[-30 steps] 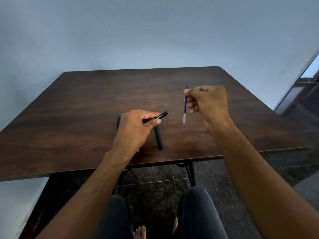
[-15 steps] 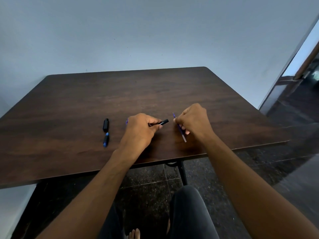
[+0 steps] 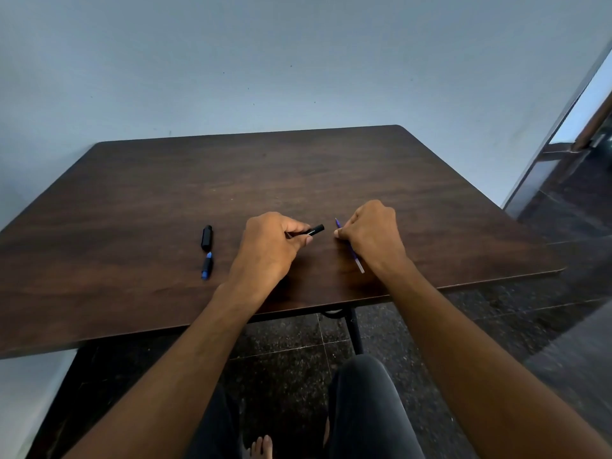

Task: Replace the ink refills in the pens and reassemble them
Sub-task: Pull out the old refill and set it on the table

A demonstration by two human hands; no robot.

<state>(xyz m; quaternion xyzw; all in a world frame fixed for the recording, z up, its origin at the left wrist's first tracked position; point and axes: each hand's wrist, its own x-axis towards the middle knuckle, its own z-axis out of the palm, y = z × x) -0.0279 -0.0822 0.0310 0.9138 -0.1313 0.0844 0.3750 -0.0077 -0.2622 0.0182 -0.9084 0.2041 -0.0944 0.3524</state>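
Note:
My left hand [image 3: 271, 246] is closed around a black pen barrel [image 3: 313, 231], whose open end pokes out to the right. My right hand [image 3: 372, 235] rests on the table with its fingers pinching a thin blue ink refill [image 3: 357, 263]; the refill's tip shows above the hand and its clear tail below. To the left on the table lie a black pen cap [image 3: 206, 237] and, just below it, a short black and blue pen piece [image 3: 207, 266]. Barrel and refill are apart by a small gap.
The dark wooden table [image 3: 132, 193] stands against a pale wall, its near edge just below my hands. A metal table leg [image 3: 354, 332], dark tiled floor and my knees show underneath. A doorway opens at the far right.
My right hand came down from the air onto the table with the refill, close to the barrel. The view swung right, and the cap and blue piece came into sight at the left.

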